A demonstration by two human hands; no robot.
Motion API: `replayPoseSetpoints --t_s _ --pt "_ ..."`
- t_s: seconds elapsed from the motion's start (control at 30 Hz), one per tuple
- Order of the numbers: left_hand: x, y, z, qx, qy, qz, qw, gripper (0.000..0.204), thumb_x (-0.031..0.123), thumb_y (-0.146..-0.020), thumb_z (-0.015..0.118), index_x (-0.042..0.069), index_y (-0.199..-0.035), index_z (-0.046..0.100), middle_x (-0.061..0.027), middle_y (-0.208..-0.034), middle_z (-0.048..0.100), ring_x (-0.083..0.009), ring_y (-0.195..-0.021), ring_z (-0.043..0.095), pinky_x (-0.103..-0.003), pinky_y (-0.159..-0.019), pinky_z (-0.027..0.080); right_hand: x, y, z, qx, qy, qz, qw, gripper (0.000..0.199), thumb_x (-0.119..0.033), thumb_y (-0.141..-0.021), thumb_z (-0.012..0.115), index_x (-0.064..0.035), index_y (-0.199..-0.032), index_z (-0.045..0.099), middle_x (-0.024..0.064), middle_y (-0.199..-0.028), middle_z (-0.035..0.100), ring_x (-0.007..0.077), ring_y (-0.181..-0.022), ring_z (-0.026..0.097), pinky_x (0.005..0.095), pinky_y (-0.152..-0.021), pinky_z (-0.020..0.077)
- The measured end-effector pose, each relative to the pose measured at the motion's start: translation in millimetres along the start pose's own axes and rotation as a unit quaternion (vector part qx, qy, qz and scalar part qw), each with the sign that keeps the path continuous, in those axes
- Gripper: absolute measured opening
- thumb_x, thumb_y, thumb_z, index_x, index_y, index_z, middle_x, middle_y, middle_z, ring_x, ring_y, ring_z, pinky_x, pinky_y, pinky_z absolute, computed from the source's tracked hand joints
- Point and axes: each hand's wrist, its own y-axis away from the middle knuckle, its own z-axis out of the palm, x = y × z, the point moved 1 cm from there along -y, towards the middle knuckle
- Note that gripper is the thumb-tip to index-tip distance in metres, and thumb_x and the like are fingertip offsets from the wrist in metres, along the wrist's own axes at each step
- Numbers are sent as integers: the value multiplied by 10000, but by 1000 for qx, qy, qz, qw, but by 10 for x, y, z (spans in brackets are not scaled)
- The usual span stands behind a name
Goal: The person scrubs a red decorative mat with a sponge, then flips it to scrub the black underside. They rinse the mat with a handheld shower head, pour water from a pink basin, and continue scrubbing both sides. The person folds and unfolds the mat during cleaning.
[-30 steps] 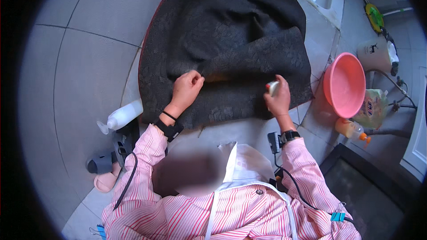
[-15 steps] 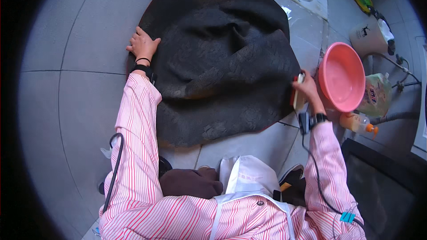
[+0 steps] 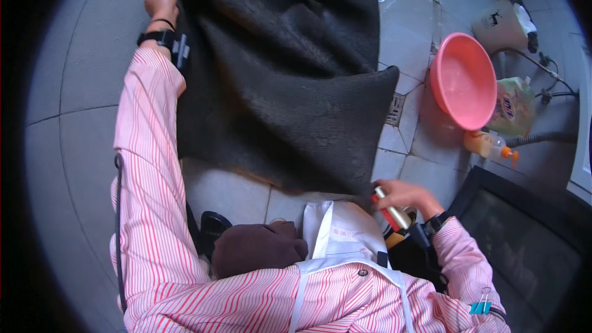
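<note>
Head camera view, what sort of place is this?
Likely a bathroom or washroom: the tiled floor has a drain, with a pink basin and a pump bottle nearby.

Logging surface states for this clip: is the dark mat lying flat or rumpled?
Rumpled: broad ridges and hollows run across the dark mat, and the left hand grips its upper-left edge.

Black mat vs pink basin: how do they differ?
Colour: the mat is black, the basin pink. Size: the mat spreads far wider than the basin. Shape: the mat is creased and buckled, the basin rounded and smooth. Contact: the left hand grips the mat; neither hand touches the basin.
</note>
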Motion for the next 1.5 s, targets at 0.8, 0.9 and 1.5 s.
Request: replayPoseSetpoints --t_s 0.8,0.9,1.5 --pt "1367 3840 2309 -420 -287 378 774 874 398 -725 877 -54 -1335 443 -280 -1314 526 -449 -1174 585 -468 -969 541 -772 -1354 382 303 -278 -340 846 455 -259 -713 776 28 -1046 660 197 -992 711 335 -905 683 426 -849 540" --pt "1171 3556 2383 -395 -328 354 782 701 279 -748 836 -43 -1274 501 -247 -1166 596 -417 -1083 641 -445 -935 556 -1130 -1081 877 211 -190 -288 915 423 -301 -708 751 43 -941 673 287 -993 685 448 -973 664 482 -849 534" --pt "2398 2489 1702 -588 275 123 750 550 396 -1001 622 70 -1434 526 -121 -1411 573 -269 -1275 569 -405 -1053 470 8 -1122 -369 363 -512 -261 733 217 -118 -826 659 36 -974 699 85 -838 701 182 -766 650 344 -725 509"
